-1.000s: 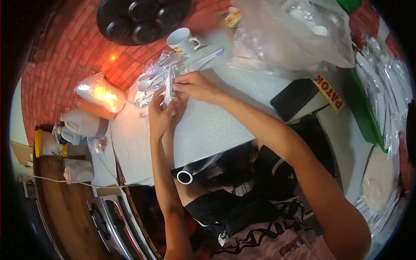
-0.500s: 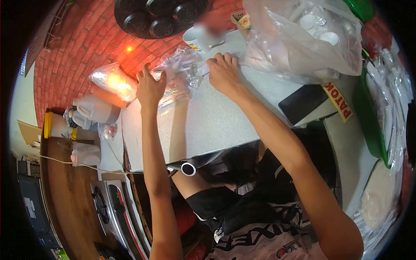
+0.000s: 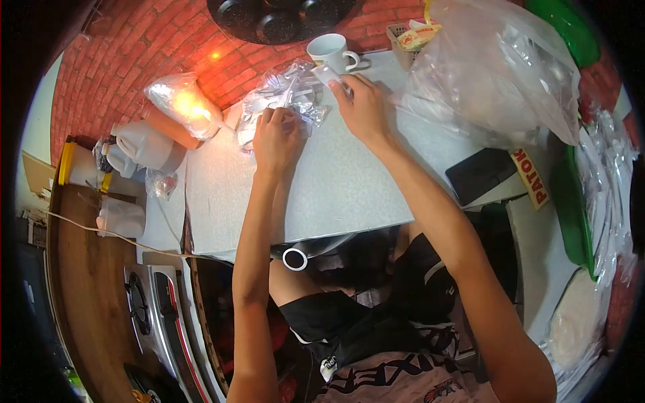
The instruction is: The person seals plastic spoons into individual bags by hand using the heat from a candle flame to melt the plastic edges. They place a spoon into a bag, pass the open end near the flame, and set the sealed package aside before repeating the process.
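**Pinching a white piece point(image 3: 325, 74) in the right hand point(image 3: 365, 107), curling the left hand point(image 3: 274, 142) over plastic**

Closed thumb to fingers on the right, gripping the white piece by its near end. Probably held so to keep its far end out past the fingertips and free of the palm. Pointed ahead and left, toward the cup point(image 3: 328, 52) just beyond those fingers; too overlapped in view to tell whether touching.

Bent downward at the left, across the near side of the plastic pile point(image 3: 290, 86), a little left of the right hand. Likely placed there to steady loose, slippery wraps. Too hidden at the left fingertips to tell whether gripping or only resting.

Hemmed in ahead of the right hand by the cup, and to its right by a big bag point(image 3: 497, 80), near but apart. Limited left of the left hand by a bright bag point(image 3: 185, 104), with a brick wall point(image 3: 148, 50) behind. Roomiest back from both hands, over the table point(image 3: 336, 181) to its near edge. Worth minding, well apart at the right wrist's near right: a phone point(image 3: 478, 176) and a sign point(image 3: 531, 180) beside it, close to that edge.
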{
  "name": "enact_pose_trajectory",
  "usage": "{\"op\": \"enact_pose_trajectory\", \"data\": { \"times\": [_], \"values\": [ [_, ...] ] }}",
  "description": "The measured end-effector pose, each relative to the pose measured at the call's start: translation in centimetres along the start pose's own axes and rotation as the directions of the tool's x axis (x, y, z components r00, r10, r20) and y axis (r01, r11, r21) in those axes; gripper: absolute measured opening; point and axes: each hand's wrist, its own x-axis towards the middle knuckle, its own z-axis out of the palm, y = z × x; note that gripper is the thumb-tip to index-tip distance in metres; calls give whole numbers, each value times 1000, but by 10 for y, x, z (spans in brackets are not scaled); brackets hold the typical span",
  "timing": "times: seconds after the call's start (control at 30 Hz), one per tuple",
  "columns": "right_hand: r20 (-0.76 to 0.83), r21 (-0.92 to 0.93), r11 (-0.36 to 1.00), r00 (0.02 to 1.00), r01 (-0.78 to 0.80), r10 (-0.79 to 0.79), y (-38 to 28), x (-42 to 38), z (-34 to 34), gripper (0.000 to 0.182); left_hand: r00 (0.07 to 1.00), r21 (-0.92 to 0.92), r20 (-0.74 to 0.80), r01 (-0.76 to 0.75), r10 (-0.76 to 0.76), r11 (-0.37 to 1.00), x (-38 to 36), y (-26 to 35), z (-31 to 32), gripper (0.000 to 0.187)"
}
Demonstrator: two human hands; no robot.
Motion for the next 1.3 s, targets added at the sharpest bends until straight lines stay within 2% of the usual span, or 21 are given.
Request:
{"op": "enact_pose_trajectory", "data": {
  "times": [0.03, 0.1, 0.13, 0.23, 0.3, 0.33, 0.4, 0.47, 0.5, 0.57, 0.6, 0.67, 0.7, 0.77, 0.83, 0.9, 1.0, 1.07, 1.13, 1.23, 1.3],
  "values": [
    [6, 0, 1000, 1000, 11, -11, -2, 1, -1, 27, 999, -18, -12, -31, 31, 999, 4, -4, 5, 20],
    [101, 192, 948, 966, -253, 237, -4, 2, -2, 37, 998, -36, -35, -55, 54, 998, 13, -12, 14, 20],
    [108, 190, 951, 968, -245, 228, -2, 2, -2, 37, 997, -30, -39, -64, 63, 997, 17, -16, 19, 19],
    [168, 213, 914, 934, -346, 314, 6, 1, 2, 42, 995, -30, -64, -75, 73, 997, 26, -21, 28, 17],
    [260, 270, 831, 867, -487, 424, 7, 2, 2, 42, 994, -38, -82, -79, 76, 996, 28, -17, 30, 16],
    [261, 264, 834, 869, -484, 421, 5, 2, 1, 42, 991, -55, -107, -84, 78, 995, 26, -13, 28, 16],
    [343, 396, 675, 782, -623, 521, -1, 1, 1, 41, 988, -75, -132, -94, 83, 993, 24, -9, 28, 16],
    [389, 399, 662, 771, -634, 504, 8, 0, 5, 39, 956, -123, -215, -231, 201, 965, 18, -12, 29, 19],
    [439, 404, 649, 759, -645, 482, 9, -1, 6, 37, 957, -126, -211, -229, 200, 965, 15, -8, 26, 19],
    [499, 380, 648, 736, -660, 458, 12, -5, 8, 36, 991, -527, 91, 127, -93, 840, 8, 0, 21, 21],
    [556, 358, 651, 713, -670, 427, 8, -5, 8, 34, 990, -528, 90, 136, -104, 838, 6, -1, 22, 21],
    [595, 352, 657, 702, -666, 393, -3, -8, 6, 33, 962, -832, 190, 263, -194, 488, 5, -4, 25, 22],
    [625, 353, 661, 693, -662, 361, -11, -9, 5, 33, 961, -834, 188, 266, -205, 483, 7, -2, 22, 22],
    [658, 333, 691, 683, -642, 318, -16, -11, 5, 32, 925, -893, 283, 350, -253, 281, 9, 1, 9, 18],
    [687, 321, 718, 674, -617, 272, -21, -10, 3, 31, 927, -903, 268, 337, -262, 266, 9, -3, 11, 18],
    [763, 224, 740, 587, -634, 272, -25, -9, -2, 29, 929, -913, 259, 325, -266, 248, 9, -5, 12, 18],
    [780, 224, 708, 559, -670, 282, -26, -10, -1, 27, 932, -913, 234, 308, -276, 267, 10, -5, 11, 16],
    [776, 276, 710, 586, -648, 233, -16, -14, 4, 27, 936, -941, 120, 213, -331, 262, 12, -6, 12, 16],
    [767, 332, 709, 616, -622, 181, -18, -13, 3, 28, 914, -940, 77, 200, -398, 276, 14, -11, 10, 16],
    [798, 267, 696, 557, -667, 228, -19, -9, -4, 27, 877, -936, -19, 154, -480, 318, 15, -22, 3, 19],
    [837, 201, 689, 488, -696, 249, -14, -5, -9, 33, 844, -912, -195, 32, -500, 409, 17, -28, -2, 21]
  ]
}}
